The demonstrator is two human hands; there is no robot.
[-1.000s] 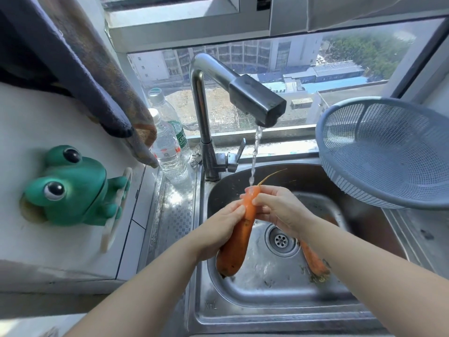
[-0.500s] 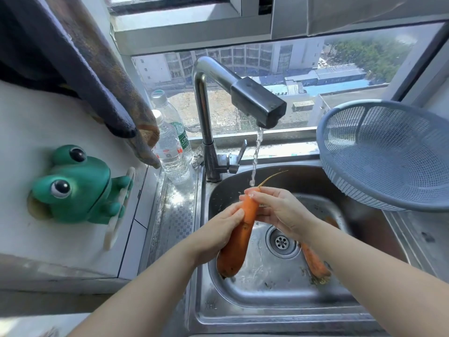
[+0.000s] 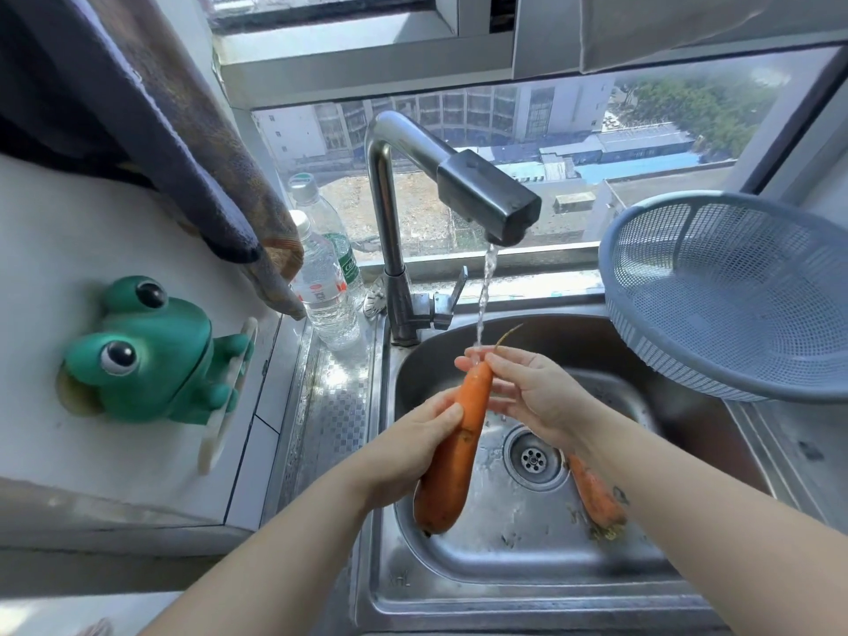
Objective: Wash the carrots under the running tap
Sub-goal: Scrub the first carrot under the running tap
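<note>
A steel sink point(image 3: 504, 585) fills the lower middle, under a window. At its right rim a blue mesh colander point(image 3: 734, 291) stands tilted, its hollow facing the sink. A dark cloth point(image 3: 174, 130) hangs at upper left. The steel tap point(image 3: 385, 213) rises behind the basin, and a thin stream of water point(image 3: 485, 291) falls from its dark spout. A green frog holder point(image 3: 156, 355) sits well left of the sink.

The left hand point(image 3: 408, 447) grips the thick lower half of a carrot point(image 3: 459, 447), its fingers curled around it. The right hand point(image 3: 537, 392) pinches the thin upper end between its fingers. The carrot stands nearly upright over the basin, thick end down, and the water lands on its tip. A second carrot point(image 3: 596, 493) lies on the sink floor, just right of the drain point(image 3: 532, 459), partly hidden by the right forearm. 2 clear plastic bottles point(image 3: 328, 300) stand left of the tap.
</note>
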